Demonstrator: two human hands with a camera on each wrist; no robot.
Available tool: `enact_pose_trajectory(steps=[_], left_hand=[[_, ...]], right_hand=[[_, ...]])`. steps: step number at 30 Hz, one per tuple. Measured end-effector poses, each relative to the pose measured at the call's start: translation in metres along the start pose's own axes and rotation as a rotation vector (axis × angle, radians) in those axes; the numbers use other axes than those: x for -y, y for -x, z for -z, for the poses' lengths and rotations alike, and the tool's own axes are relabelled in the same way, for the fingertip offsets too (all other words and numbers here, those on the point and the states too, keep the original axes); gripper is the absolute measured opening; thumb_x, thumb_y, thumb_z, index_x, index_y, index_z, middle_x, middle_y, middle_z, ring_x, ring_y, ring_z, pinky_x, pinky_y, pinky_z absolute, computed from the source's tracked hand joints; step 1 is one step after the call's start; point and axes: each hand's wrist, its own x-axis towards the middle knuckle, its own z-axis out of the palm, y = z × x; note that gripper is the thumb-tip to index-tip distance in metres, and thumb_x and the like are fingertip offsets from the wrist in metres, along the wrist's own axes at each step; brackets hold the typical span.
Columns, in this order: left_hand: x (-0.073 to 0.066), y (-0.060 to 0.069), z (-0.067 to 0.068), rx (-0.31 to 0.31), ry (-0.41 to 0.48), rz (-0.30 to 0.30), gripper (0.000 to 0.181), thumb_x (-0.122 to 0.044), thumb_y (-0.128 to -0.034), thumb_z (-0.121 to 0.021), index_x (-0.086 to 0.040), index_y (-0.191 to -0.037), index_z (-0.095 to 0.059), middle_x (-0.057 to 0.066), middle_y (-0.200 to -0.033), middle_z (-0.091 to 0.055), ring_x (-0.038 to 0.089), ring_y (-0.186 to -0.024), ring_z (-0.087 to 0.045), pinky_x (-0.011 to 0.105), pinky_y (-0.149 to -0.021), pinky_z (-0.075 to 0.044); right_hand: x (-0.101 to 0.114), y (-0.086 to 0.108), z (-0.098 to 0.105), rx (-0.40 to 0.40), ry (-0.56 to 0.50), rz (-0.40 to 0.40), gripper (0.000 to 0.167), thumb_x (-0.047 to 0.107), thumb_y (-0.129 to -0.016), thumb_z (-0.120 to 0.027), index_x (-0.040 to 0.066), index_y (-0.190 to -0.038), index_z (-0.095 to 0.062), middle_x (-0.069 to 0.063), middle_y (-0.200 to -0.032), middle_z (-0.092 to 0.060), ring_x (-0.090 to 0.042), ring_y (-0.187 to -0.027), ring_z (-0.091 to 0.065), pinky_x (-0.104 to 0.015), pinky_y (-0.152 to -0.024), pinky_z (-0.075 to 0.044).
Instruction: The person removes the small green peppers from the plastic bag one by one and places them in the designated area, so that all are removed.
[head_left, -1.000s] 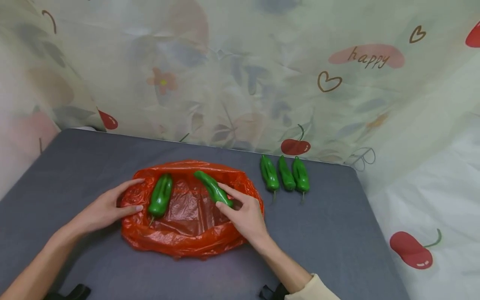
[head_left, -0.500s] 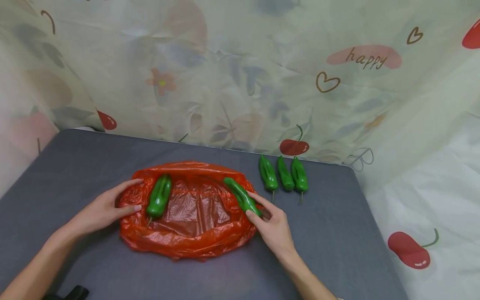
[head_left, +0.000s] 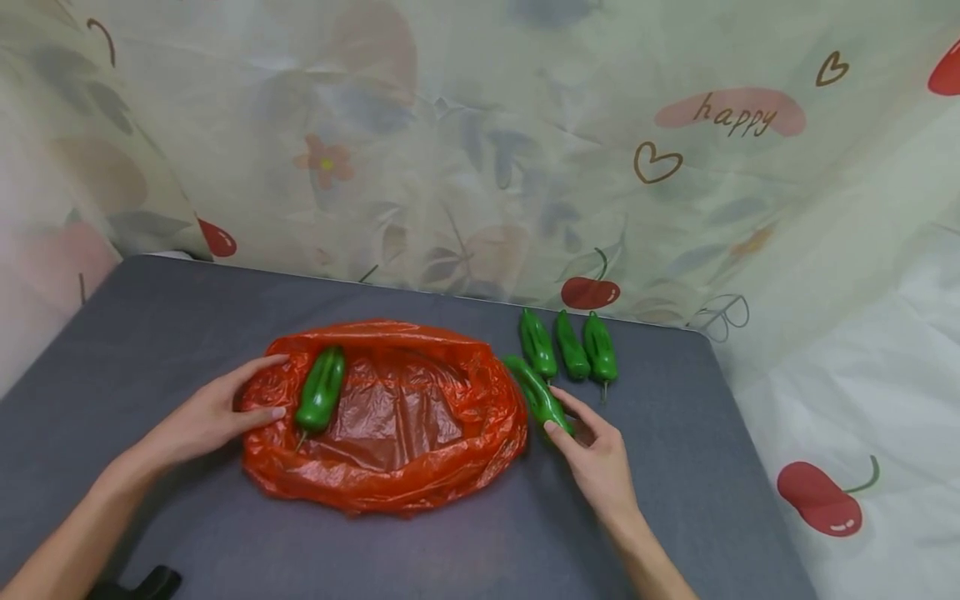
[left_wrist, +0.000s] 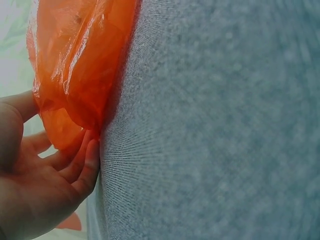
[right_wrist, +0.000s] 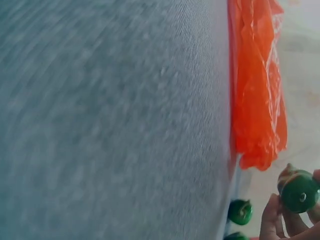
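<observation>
A red plastic bag (head_left: pixel 375 490) lies on the table with its mouth spread wide. One green pepper (head_left: pixel 321 390) rests inside, at the left. My left hand (head_left: pixel 213 417) holds the bag's left rim, thumb and forefinger over the edge; in the left wrist view its other fingers curl against the outside of the bag (left_wrist: pixel 85 60). Just beyond the bag's right side, my right hand (head_left: pixel 603 467) pinches another green pepper (head_left: pixel 534 390) above the table. The right wrist view shows this pepper end-on (right_wrist: pixel 300 194) between fingers and thumb.
Three more green peppers lie in a row near the table's back edge: the left one (head_left: pixel 537 342), the middle one (head_left: pixel 572 346) and the right one (head_left: pixel 601 346). Behind the grey tabletop (head_left: pixel 450 554) hangs a patterned cloth (head_left: pixel 450 167).
My right hand has carried its pepper rightward from over the bag's opening to beyond the bag's right rim. My left hand has stayed at the left rim; the other peppers have not moved.
</observation>
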Motion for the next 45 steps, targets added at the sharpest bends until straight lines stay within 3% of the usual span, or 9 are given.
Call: enact_pose_trajectory(steps=[10, 17, 25, 29, 36, 45], left_hand=[[0.002, 0.0, 0.0, 0.004, 0.023, -0.008, 0.075, -0.032, -0.095, -0.069, -0.008, -0.155, -0.03, 0.028, -0.147, -0.04, 0.043, -0.128, -0.047, 0.057, -0.098, -0.043], [0.003, 0.001, 0.0, -0.001, 0.01, -0.007, 0.075, -0.035, -0.0946, -0.069, -0.01, -0.155, -0.031, 0.025, -0.146, -0.043, 0.038, -0.127, -0.048, 0.038, -0.095, -0.046], [0.002, 0.002, 0.0, 0.014, 0.038, -0.001, 0.078, -0.037, -0.0944, -0.069, -0.009, -0.155, -0.029, 0.027, -0.148, -0.039, 0.043, -0.13, -0.044, 0.06, -0.099, -0.039], [0.002, 0.002, 0.0, 0.017, 0.044, 0.005, 0.078, -0.037, -0.0943, -0.069, -0.009, -0.156, -0.029, 0.028, -0.148, -0.038, 0.044, -0.13, -0.043, 0.061, -0.1, -0.039], [0.002, 0.003, 0.0, 0.014, 0.049, 0.013, 0.078, -0.037, -0.0944, -0.069, -0.009, -0.155, -0.029, 0.028, -0.148, -0.038, 0.045, -0.131, -0.043, 0.063, -0.101, -0.038], [0.001, 0.003, 0.0, 0.018, 0.062, 0.02, 0.078, -0.037, -0.0945, -0.068, -0.01, -0.156, -0.028, 0.028, -0.149, -0.038, 0.045, -0.13, -0.043, 0.063, -0.1, -0.039]], right_hand=[[-0.008, 0.001, 0.024, -0.083, 0.067, -0.065, 0.041, 0.019, -0.094, -0.071, 0.024, -0.134, -0.064, -0.007, -0.126, -0.064, -0.016, -0.111, -0.06, -0.019, -0.083, -0.049], [-0.021, 0.001, 0.035, -0.091, 0.15, -0.146, 0.043, 0.019, -0.097, -0.066, 0.023, -0.139, -0.058, -0.007, -0.13, -0.062, -0.008, -0.111, -0.061, -0.019, -0.085, -0.049], [-0.029, -0.004, 0.04, -0.074, 0.271, -0.22, 0.043, 0.021, -0.101, -0.059, 0.021, -0.143, -0.053, -0.006, -0.138, -0.056, -0.018, -0.115, -0.061, -0.022, -0.083, -0.047], [-0.028, -0.007, 0.041, -0.073, 0.31, -0.235, 0.043, 0.022, -0.102, -0.058, 0.017, -0.144, -0.052, -0.009, -0.139, -0.055, -0.022, -0.121, -0.058, -0.021, -0.085, -0.046], [-0.027, -0.011, 0.041, -0.085, 0.389, -0.25, 0.046, 0.027, -0.101, -0.059, 0.013, -0.144, -0.053, -0.013, -0.134, -0.059, -0.027, -0.115, -0.06, -0.034, -0.086, -0.047], [-0.029, -0.014, 0.04, -0.064, 0.352, -0.277, 0.046, 0.022, -0.1, -0.06, 0.002, -0.141, -0.053, -0.018, -0.132, -0.06, -0.015, -0.092, -0.06, -0.022, -0.073, -0.051]])
